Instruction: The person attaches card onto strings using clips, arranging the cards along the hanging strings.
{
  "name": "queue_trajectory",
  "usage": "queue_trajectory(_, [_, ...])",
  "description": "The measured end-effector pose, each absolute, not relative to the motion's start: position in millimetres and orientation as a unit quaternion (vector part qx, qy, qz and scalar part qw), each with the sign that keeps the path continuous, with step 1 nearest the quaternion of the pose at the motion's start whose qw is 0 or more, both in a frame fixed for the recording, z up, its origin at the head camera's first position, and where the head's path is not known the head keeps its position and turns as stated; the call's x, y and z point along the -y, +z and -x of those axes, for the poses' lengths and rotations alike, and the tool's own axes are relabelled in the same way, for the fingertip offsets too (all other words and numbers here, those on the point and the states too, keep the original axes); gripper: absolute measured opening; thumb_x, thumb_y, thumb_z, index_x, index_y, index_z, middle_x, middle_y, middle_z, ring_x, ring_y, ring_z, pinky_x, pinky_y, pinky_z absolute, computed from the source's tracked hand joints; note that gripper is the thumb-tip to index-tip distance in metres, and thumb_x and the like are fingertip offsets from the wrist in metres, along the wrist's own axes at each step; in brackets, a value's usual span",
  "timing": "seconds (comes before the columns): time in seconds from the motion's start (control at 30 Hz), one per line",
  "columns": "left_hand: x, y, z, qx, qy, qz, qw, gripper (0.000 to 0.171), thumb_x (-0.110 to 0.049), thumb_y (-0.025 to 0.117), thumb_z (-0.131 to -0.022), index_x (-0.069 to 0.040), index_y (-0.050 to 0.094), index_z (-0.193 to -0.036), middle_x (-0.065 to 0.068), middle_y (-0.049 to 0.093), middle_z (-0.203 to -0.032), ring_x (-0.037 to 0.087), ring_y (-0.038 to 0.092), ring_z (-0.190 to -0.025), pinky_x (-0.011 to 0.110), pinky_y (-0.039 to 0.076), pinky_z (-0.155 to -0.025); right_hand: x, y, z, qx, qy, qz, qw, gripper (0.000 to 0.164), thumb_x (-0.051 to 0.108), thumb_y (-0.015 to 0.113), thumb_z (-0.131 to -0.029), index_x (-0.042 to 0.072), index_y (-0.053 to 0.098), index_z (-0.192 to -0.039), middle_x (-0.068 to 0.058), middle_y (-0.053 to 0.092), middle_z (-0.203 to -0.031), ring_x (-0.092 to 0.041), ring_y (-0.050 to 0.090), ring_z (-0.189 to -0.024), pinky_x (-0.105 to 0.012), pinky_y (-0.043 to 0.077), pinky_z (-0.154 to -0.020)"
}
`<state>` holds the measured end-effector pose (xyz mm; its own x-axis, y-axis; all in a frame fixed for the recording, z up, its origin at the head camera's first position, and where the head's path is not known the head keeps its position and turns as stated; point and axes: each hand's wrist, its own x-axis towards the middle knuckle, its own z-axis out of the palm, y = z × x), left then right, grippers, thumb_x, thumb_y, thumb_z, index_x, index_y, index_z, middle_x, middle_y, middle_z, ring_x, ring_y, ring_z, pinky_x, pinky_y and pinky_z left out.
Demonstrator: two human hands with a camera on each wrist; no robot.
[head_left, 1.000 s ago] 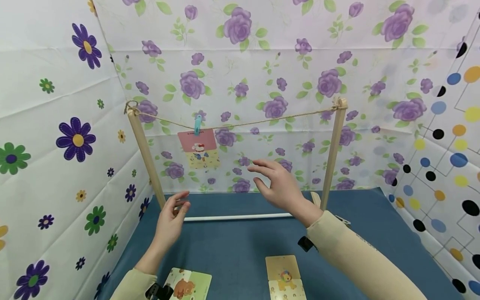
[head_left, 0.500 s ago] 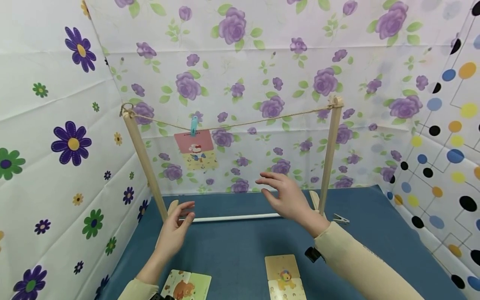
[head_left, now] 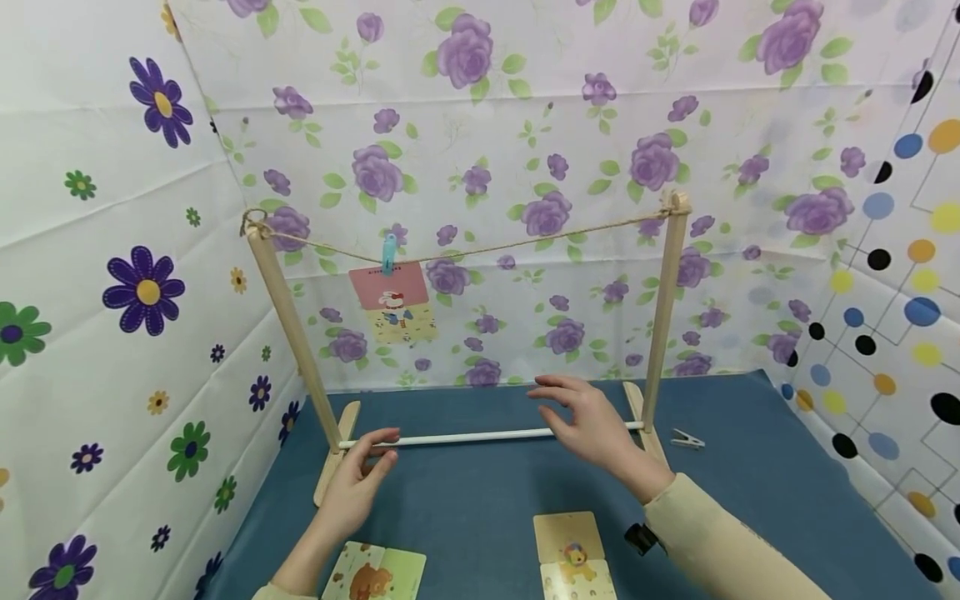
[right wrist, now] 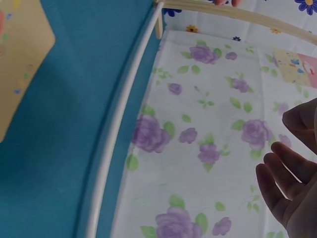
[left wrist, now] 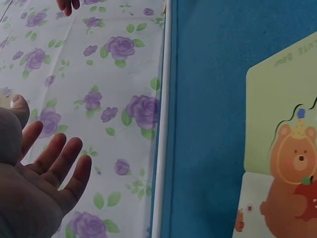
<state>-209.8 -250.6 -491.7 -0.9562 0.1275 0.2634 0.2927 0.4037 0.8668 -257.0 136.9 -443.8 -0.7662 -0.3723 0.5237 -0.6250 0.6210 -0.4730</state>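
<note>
My left hand point(head_left: 351, 492) is held in the air near the left foot of a wooden stand, its fingers loosely bent around nothing. To the right, my right hand point(head_left: 588, 423) hovers in front of the white rod point(head_left: 472, 437), also holding nothing. A pink and yellow card point(head_left: 393, 302) hangs from the twine point(head_left: 517, 243) by a blue clothespin point(head_left: 388, 254). On the blue cloth below the hands lie a green bear card point(head_left: 375, 573) and a tan lion card point(head_left: 574, 557), both partly cut off by the frame's lower edge.
Two wooden posts, left point(head_left: 288, 333) and right point(head_left: 666, 312), carry the twine. A pale clothespin point(head_left: 687, 439) lies on the blue cloth point(head_left: 465, 500) right of the stand. Flowered and dotted sheets surround the table.
Both hands have lowered, the right one also drifting rightward, away from the hanging card. More of the stand's feet and the loose clothespin now show. The hanging card has stayed on the twine.
</note>
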Motion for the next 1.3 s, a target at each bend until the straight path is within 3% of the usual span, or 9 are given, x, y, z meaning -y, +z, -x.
queue_trajectory(0.13, [248.4, -498.5, 208.8, 0.833, -0.542, 0.097, 0.044, 0.039, -0.023, 0.061, -0.112, -0.01, 0.059, -0.149, 0.014, 0.06, -0.146, 0.029, 0.06, -0.127, 0.032, 0.054, -0.096, -141.8, -455.6, 254.0, 0.883, 0.332, -0.276, 0.184, 0.028, 0.013, 0.075, -0.102, 0.015, 0.077, -0.13, -0.01, 0.063, -0.148, -0.034, 0.062, -0.131, -0.046, 0.061, -0.086])
queue_trajectory(0.37, [242.7, -507.5, 208.5, 0.83, -0.553, 0.075, 0.008, 0.038, -0.027, 0.063, -0.111, -0.018, 0.062, -0.147, 0.002, 0.064, -0.141, 0.024, 0.06, -0.128, 0.035, 0.053, -0.097, -153.8, -474.2, 250.5, 0.886, 0.35, -0.258, 0.158, 0.027, 0.012, 0.076, -0.102, 0.018, 0.077, -0.129, -0.01, 0.064, -0.147, -0.034, 0.062, -0.131, -0.05, 0.06, -0.092])
queue_trajectory(0.67, [239.2, -522.7, 203.5, 0.832, -0.549, 0.072, -0.029, 0.037, -0.031, 0.064, -0.11, -0.02, 0.064, -0.145, 0.008, 0.063, -0.145, 0.022, 0.061, -0.126, 0.038, 0.053, -0.097, -176.5, -502.0, 244.2, 0.893, 0.369, -0.222, 0.131, 0.026, 0.013, 0.075, -0.103, 0.016, 0.079, -0.128, -0.01, 0.067, -0.143, -0.033, 0.065, -0.127, -0.051, 0.06, -0.09])
queue_trajectory(1.03, [238.6, -534.7, 198.9, 0.821, -0.558, 0.086, -0.091, 0.047, -0.031, 0.061, -0.111, -0.005, 0.056, -0.151, 0.018, 0.058, -0.149, 0.03, 0.059, -0.129, 0.043, 0.052, -0.101, -206.2, -526.7, 239.9, 0.908, 0.359, -0.185, 0.108, 0.026, 0.013, 0.076, -0.102, 0.022, 0.079, -0.126, -0.005, 0.069, -0.139, -0.028, 0.069, -0.121, -0.04, 0.061, -0.084])
queue_trajectory(1.3, [239.9, -538.8, 195.3, 0.817, -0.563, 0.082, -0.098, 0.044, -0.026, 0.062, -0.111, -0.004, 0.057, -0.15, 0.018, 0.059, -0.148, 0.032, 0.059, -0.129, 0.047, 0.053, -0.101, -222.0, -537.2, 236.5, 0.913, 0.36, -0.166, 0.094, 0.025, 0.013, 0.076, -0.102, 0.025, 0.079, -0.124, -0.008, 0.07, -0.137, -0.027, 0.07, -0.116, -0.036, 0.06, -0.081])
